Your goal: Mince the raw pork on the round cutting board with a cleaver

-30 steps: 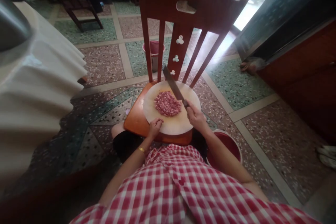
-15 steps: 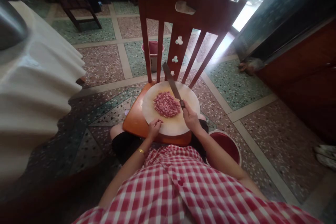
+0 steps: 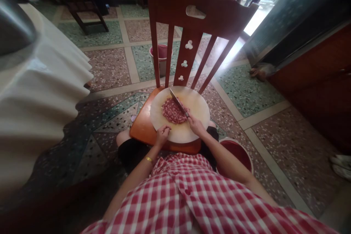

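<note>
A round pale chopping board point(image 3: 196, 108) lies on the seat of a wooden chair point(image 3: 142, 129) in front of me. A heap of minced pink meat point(image 3: 170, 111) sits in its middle. My right hand point(image 3: 195, 125) is closed on the handle of a cleaver point(image 3: 178, 102), whose blade lies down on the right side of the meat. My left hand point(image 3: 162, 134), fingers curled, rests on the board's near left edge. I cannot see anything in it.
The chair's slatted back point(image 3: 192, 18) rises behind the board. A red bucket point(image 3: 236, 150) stands by my right knee, a small pink bin point(image 3: 162, 57) beyond the chair. A white-draped table point(image 3: 35, 91) fills the left. Dark wooden cabinets point(image 3: 323, 87) line the right.
The cleaver has come down from a raised position above the board onto the meat, and my right hand has moved left with it. My left hand has stayed on the board's edge.
</note>
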Tool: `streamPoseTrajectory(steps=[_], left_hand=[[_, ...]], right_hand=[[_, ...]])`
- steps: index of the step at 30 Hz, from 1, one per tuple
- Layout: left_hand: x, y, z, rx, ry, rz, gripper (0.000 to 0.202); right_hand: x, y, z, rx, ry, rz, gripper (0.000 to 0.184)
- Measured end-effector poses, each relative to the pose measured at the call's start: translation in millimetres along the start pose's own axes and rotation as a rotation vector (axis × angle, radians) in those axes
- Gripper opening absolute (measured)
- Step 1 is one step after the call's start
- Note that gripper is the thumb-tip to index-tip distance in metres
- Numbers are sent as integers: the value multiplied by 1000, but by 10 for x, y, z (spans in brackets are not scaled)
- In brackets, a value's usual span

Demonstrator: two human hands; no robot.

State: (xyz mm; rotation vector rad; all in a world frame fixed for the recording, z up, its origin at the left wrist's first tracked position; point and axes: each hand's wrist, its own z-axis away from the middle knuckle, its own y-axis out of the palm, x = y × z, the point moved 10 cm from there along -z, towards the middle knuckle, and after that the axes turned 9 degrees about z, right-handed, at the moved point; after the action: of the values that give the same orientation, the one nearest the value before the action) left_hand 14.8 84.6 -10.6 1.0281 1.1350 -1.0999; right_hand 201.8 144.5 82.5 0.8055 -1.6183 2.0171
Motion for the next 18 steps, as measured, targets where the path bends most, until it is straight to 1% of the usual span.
streamPoseTrajectory(steps=[2,3,6,8,10,12,14,16,18], left_hand=[[7,-1,-1,6,-9,0,18],[8,2,-1,11,-14,0,18],[6,11,5,14,-26,-9,17],[10,14,12,10,-40,-16,17],[12,20,16,12,-51,-17,17],[11,30,15,22,-55,-17,18],[7,34,12,29,-53,-25,18],[1,33,8,30,-47,-29,18],[-4,33,5,30,-38,-28,18]], right_hand=[[-168,61,31,77,112,-125,46],[-238,42,71,90,153,-213,48],[-443,-95,301,62,226,-487,52],[-653,-99,554,41,308,-642,51],[-883,37,841,47,408,-775,48],[-1077,279,1089,75,512,-867,45],[-1186,558,1224,112,608,-925,45],[-1171,775,1181,131,647,-982,45],[-1051,868,977,133,615,-1017,45]])
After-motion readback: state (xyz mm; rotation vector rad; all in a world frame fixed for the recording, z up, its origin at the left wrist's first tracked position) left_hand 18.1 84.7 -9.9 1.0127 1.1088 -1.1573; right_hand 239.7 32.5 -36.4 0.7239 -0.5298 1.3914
